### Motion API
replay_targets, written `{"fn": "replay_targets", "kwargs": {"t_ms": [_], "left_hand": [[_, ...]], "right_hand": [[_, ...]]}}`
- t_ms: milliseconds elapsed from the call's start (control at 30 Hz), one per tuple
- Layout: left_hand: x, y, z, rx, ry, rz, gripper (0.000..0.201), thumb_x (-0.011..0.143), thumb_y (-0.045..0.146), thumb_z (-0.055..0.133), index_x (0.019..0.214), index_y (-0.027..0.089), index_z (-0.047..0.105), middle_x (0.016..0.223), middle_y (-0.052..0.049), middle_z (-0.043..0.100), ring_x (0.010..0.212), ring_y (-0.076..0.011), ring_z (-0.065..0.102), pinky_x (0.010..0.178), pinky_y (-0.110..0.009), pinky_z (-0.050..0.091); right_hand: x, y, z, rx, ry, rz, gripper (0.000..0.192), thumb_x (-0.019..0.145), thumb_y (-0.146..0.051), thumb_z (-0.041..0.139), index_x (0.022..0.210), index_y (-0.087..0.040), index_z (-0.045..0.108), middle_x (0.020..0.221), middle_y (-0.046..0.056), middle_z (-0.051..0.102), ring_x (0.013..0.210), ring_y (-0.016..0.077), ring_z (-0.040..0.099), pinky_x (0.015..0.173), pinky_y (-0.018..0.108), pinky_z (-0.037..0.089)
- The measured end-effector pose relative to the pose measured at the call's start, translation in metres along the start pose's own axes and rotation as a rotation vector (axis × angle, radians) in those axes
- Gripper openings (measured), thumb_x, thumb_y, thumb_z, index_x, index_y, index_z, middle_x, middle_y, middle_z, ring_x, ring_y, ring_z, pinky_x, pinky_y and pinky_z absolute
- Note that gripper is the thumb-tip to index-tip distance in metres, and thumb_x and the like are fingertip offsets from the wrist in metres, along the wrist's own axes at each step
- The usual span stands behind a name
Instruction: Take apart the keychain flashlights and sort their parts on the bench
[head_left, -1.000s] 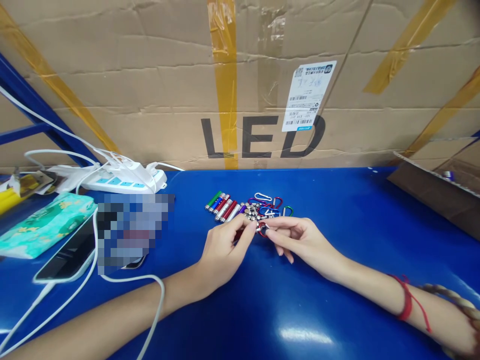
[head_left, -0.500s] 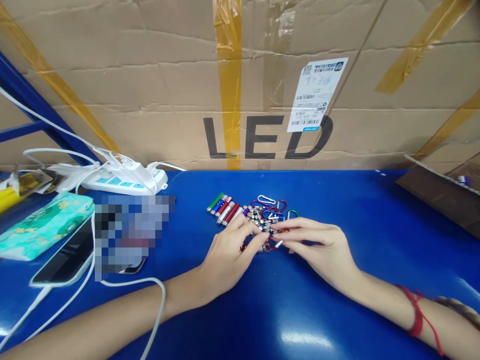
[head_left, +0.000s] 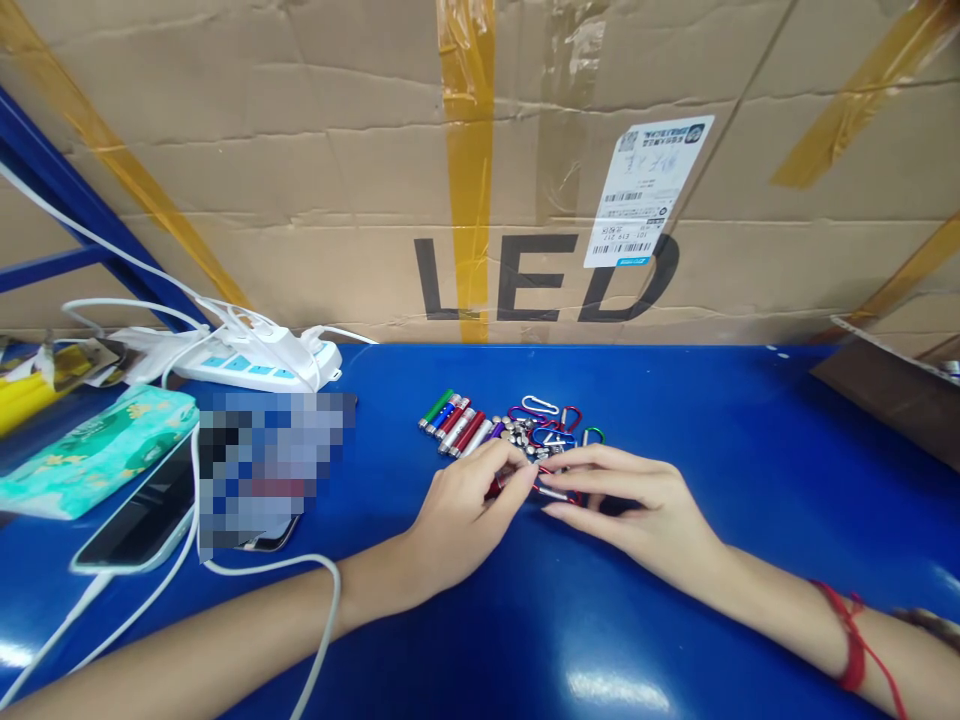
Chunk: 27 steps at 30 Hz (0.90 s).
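My left hand is closed, thumb and forefinger pinched together over a small red metal tube that looks like a mini flashlight; most of it is hidden by the fingers. A red carabiner with a silver gate is at the fingertips of my right hand, between thumb and fingers. Just behind the hands lies a row of small flashlights in green, blue, red, silver and purple. Beside the row are a heap of silver button cells and several loose carabiners.
At left on the blue table are a white power strip, a green tissue pack and a phone. A white cable crosses my left forearm. A big cardboard box stands behind; an open carton is at right.
The red carabiner now lies flatter, between my right thumb and fingers, and the right thumb has spread lower. My left hand keeps its pinch. The view has shifted slightly.
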<state>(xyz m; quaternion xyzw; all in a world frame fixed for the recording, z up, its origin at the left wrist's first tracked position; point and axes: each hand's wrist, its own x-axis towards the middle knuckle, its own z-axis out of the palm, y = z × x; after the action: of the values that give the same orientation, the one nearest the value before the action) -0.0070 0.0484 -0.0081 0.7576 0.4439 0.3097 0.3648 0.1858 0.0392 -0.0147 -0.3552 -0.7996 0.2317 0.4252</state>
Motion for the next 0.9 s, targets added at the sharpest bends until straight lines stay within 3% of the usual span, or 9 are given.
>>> {"fn": "replay_targets", "kwargs": {"t_ms": [167, 333, 500, 633, 767, 900], "left_hand": [[-0.001, -0.003, 0.001, 0.008, 0.001, -0.006, 0.019, 0.091, 0.034, 0.042, 0.084, 0.02, 0.052, 0.066, 0.005, 0.051, 0.058, -0.0094, 0.045, 0.056, -0.021, 0.031], [-0.003, -0.003, 0.004, 0.172, 0.041, 0.096, 0.018, 0.09, 0.032, 0.043, 0.085, 0.019, 0.055, 0.06, 0.004, 0.05, 0.052, -0.0088, 0.044, 0.052, -0.021, 0.029], [-0.005, 0.0, 0.006, 0.283, 0.13, 0.099, 0.016, 0.087, 0.03, 0.046, 0.083, 0.019, 0.056, 0.056, 0.005, 0.054, 0.047, -0.0085, 0.047, 0.05, -0.02, 0.028], [-0.006, 0.0, 0.007, 0.355, 0.129, 0.086, 0.015, 0.087, 0.029, 0.046, 0.083, 0.02, 0.057, 0.055, 0.005, 0.056, 0.047, -0.0095, 0.05, 0.05, -0.021, 0.028], [-0.007, -0.002, 0.008, 0.503, 0.088, 0.064, 0.02, 0.089, 0.028, 0.043, 0.079, 0.019, 0.058, 0.064, 0.003, 0.063, 0.055, -0.0133, 0.057, 0.05, -0.023, 0.025], [-0.007, -0.003, 0.008, 0.564, 0.036, 0.101, 0.024, 0.093, 0.029, 0.039, 0.085, 0.02, 0.06, 0.075, 0.001, 0.066, 0.066, -0.0162, 0.062, 0.051, -0.024, 0.026]], "right_hand": [[0.0, 0.001, 0.001, -0.027, 0.025, 0.086, 0.028, 0.078, -0.025, 0.065, 0.105, -0.018, 0.068, 0.09, 0.005, 0.068, 0.05, 0.0078, 0.057, 0.047, 0.019, 0.052], [-0.003, 0.002, 0.002, -0.107, -0.037, 0.059, 0.024, 0.082, -0.027, 0.06, 0.103, -0.018, 0.069, 0.077, 0.004, 0.069, 0.056, 0.0117, 0.06, 0.048, 0.02, 0.05], [-0.007, -0.001, 0.005, -0.158, -0.051, -0.008, 0.031, 0.081, -0.026, 0.06, 0.11, -0.016, 0.065, 0.07, 0.003, 0.064, 0.045, 0.0086, 0.051, 0.044, 0.02, 0.047], [-0.007, 0.004, 0.004, -0.21, -0.044, -0.05, 0.031, 0.086, -0.022, 0.055, 0.116, -0.02, 0.061, 0.07, 0.002, 0.062, 0.052, 0.0102, 0.055, 0.049, 0.02, 0.049], [-0.003, 0.01, 0.001, -0.324, -0.113, -0.121, 0.029, 0.09, -0.026, 0.049, 0.115, -0.02, 0.062, 0.088, 0.006, 0.065, 0.073, 0.0151, 0.064, 0.067, 0.025, 0.054], [0.0, 0.007, 0.0, -0.542, -0.193, -0.277, 0.032, 0.094, -0.027, 0.039, 0.109, -0.015, 0.064, 0.086, 0.008, 0.065, 0.078, 0.0176, 0.065, 0.064, 0.026, 0.055]]}}
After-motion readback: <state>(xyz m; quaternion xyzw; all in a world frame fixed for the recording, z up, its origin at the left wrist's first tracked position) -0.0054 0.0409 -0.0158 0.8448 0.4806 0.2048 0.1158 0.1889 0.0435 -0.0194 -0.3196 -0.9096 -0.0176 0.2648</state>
